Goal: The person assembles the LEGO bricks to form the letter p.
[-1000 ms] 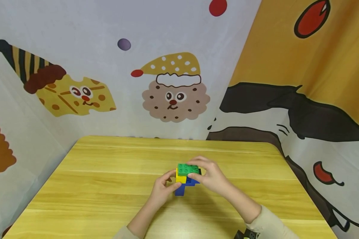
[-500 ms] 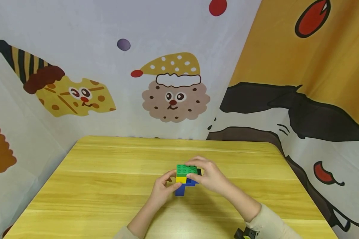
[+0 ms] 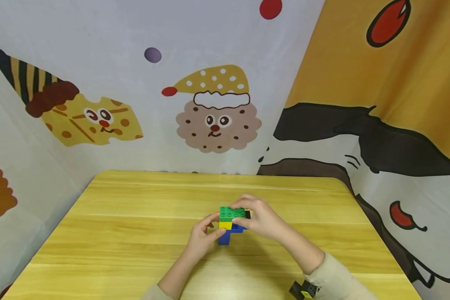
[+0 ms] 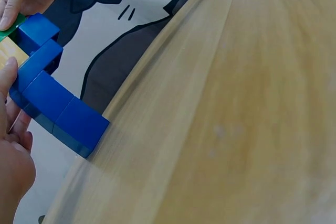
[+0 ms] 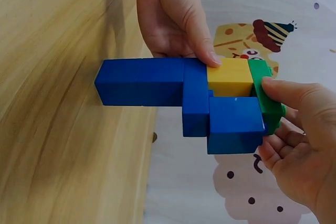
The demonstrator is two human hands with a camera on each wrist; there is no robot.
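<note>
In the head view, a stack of toy building bricks stands on the table. Its base is a column of blue bricks (image 3: pixel 223 238), and a yellow brick (image 5: pixel 230 77) sits above a blue crosspiece (image 5: pixel 195 97). Beside the yellow one is another blue brick (image 5: pixel 235 124). A studded green brick (image 3: pixel 229 213) lies across the top. My left hand (image 3: pixel 202 237) grips the stack at the yellow brick, thumb on its near side. My right hand (image 3: pixel 264 218) holds the green brick between thumb and fingers, hiding its right end.
The wooden table (image 3: pixel 135 233) reaches back to a cartoon-printed cloth (image 3: pixel 127 37). A small black piece (image 3: pixel 248 214) shows right of the green brick. A black device (image 3: pixel 303 289) is by the right sleeve.
The green brick has shifted slightly left and down, and its left edge now lines up with the yellow brick under it. Both hands keep nearly the same pose.
</note>
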